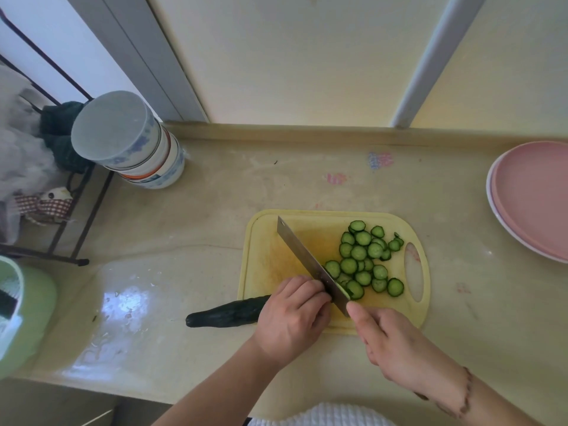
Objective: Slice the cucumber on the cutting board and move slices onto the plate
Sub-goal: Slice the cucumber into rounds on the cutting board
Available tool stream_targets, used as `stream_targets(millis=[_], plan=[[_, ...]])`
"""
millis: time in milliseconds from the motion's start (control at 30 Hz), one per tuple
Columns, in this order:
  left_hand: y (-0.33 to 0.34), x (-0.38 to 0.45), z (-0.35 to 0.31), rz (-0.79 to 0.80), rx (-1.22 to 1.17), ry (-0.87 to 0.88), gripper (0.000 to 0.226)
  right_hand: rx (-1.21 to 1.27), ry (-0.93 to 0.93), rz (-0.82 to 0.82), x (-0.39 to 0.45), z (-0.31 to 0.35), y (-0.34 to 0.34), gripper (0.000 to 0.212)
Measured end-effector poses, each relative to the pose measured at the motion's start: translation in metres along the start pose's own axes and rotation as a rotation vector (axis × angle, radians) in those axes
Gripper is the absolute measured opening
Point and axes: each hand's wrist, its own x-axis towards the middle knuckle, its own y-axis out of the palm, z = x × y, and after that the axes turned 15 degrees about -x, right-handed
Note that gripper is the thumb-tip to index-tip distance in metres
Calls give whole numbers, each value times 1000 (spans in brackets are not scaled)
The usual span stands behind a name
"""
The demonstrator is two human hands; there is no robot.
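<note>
A yellow cutting board (270, 241) lies on the counter. The dark green cucumber (227, 313) sticks out over the board's left edge, and my left hand (292, 315) presses down on it with curled fingers. My right hand (390, 345) grips the handle of a wide steel knife (304, 256), whose blade stands against the cucumber's cut end beside my left fingertips. Several round cucumber slices (364, 259) lie piled on the right half of the board. A pink plate (534, 198) sits at the far right edge of the counter, apart from the board.
A stack of upturned bowls (132, 142) stands at the back left beside a black wire rack (76, 216) with cloths. A green container (27, 309) sits at the left edge. The counter's front edge runs below my arms, and a wall closes the back.
</note>
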Motion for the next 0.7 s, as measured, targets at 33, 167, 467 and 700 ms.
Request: stream_targets(millis=[33,167,467,700], plan=[[0,0,0,1,2,0,3,-22,2,1,2,-1,2,58],[-1,0,0,6,12,-1,4,-28,5,5,8,-2,2,57],[-7,3,-6,71,25,-25,4,100,69,38,6,-4,-18,55],[-28,18,-26,-73,-100,143,16,-28,-125,-20,4,18,-45,47]])
